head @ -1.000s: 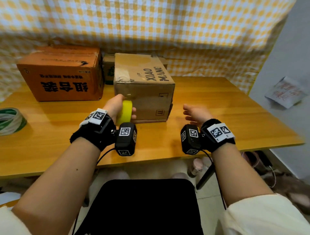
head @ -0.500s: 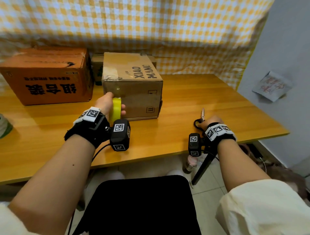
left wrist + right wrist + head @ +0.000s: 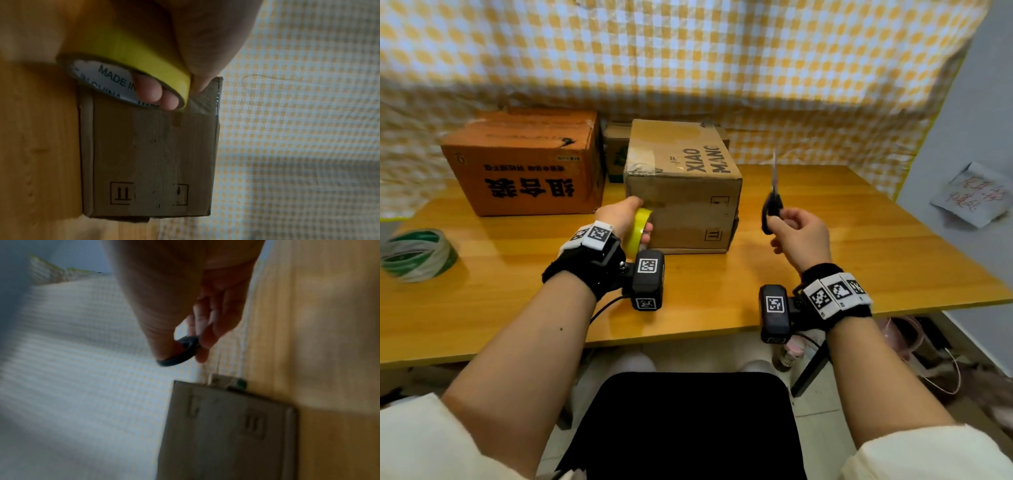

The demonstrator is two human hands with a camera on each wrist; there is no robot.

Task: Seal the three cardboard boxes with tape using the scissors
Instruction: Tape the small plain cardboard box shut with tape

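A brown cardboard box [image 3: 688, 192] printed XIAO MANG stands mid-table. My left hand [image 3: 625, 217] grips a yellow tape roll [image 3: 638, 226] against the box's front face [image 3: 156, 154], fingers through the roll's core [image 3: 152, 91], and a clear tape strip runs from the roll up to the box's top edge. To the right of the box, my right hand [image 3: 796, 233] holds black-handled scissors [image 3: 774, 195] by the handle loop [image 3: 180, 353], blades pointing up. An orange box [image 3: 527, 164] stands at the left, and a small third box [image 3: 616, 154] shows behind, between the two.
A green and white tape roll [image 3: 417, 255] lies at the table's left edge. Yellow checked cloth [image 3: 688, 61] hangs behind the wooden table [image 3: 825, 240]. A crumpled paper [image 3: 972, 195] lies beyond the right edge. A black chair seat [image 3: 681, 425] sits below.
My right hand reached to the table's right side, picked up the scissors and lifted them blades-up beside the brown box. The left hand kept the yellow roll against the box front.
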